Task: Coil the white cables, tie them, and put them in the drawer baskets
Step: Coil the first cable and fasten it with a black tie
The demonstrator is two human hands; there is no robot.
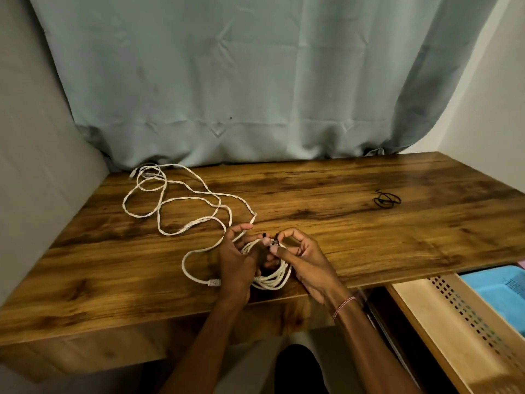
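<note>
Forearms reach up from the bottom edge to the near rim of the brown wood-grain desk [369,237]. At lower centre, the left hand [238,263] curls its fingers round a coiled bundle of white braided cable [272,280], while the right hand [305,258] pinches a small dark piece [273,240] at the coil's top, too small to identify. Loose white cable loops [176,200] trail toward the upper left. A thin black tie [387,199] lies at centre right. At lower right, an open wooden drawer [409,291] holds a beige perforated basket [454,317] and a blue plastic basket [497,288].
</note>
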